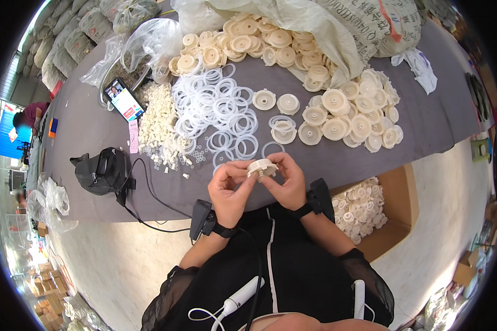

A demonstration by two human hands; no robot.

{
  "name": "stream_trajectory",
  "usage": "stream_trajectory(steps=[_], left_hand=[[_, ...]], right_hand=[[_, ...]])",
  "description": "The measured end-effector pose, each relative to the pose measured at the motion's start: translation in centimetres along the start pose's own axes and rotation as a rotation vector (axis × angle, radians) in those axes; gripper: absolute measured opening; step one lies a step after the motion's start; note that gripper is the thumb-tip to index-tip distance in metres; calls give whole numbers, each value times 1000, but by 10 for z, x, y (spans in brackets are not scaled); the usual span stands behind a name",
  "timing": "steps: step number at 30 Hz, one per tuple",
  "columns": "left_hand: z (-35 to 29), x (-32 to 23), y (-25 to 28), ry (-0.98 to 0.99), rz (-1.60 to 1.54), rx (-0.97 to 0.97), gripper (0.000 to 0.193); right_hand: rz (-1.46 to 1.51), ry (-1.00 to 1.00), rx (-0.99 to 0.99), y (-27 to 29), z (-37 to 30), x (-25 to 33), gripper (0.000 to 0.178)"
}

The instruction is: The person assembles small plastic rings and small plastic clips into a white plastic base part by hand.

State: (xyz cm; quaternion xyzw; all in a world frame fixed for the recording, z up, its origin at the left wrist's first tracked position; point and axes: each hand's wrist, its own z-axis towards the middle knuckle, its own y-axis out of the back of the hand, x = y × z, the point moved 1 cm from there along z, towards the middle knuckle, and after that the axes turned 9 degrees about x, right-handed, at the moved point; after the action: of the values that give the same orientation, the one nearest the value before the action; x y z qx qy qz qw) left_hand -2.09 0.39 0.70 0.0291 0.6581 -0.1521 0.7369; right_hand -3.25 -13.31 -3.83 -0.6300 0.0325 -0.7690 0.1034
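Note:
Close to the table's front edge, a round cream plastic cap (261, 167) is held up between both hands. My left hand (231, 185) pinches its left side with thumb and fingers. On the opposite side, my right hand (284, 181) grips the cap in the same way. Just beyond lies a loose clear ring (273, 149). Farther up, a cream cap with a clear ring on it (283, 131) rests beside two single cream caps (264, 100). A heap of translucent rings (218, 107) spreads to the left of these.
Small cream plugs (156, 118) lie heaped left of the rings, near a lit phone (123, 100). Piles of caps (350, 113) sit right and at the back (248, 38), by a woven sack (364, 27). A black pouch (100, 172) trails cables. Below the table stands a cardboard box of parts (400, 209).

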Motion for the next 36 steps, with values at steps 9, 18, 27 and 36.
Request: stream_trajectory(steps=[9,18,27,36], left_hand=[[-5,11,0,-11,-209,-28,15],[-6,17,10,43,-328,-9,14],[-15,13,-6,3,-190,-92,13],[0,5,59,-47,265,-88,3]], right_hand=[[286,-109,65,1,1,-3,32],[411,-170,158,2,2,-3,29],[385,-74,-16,-10,-2,-8,27],[516,-140,-126,8,-3,-12,25]])
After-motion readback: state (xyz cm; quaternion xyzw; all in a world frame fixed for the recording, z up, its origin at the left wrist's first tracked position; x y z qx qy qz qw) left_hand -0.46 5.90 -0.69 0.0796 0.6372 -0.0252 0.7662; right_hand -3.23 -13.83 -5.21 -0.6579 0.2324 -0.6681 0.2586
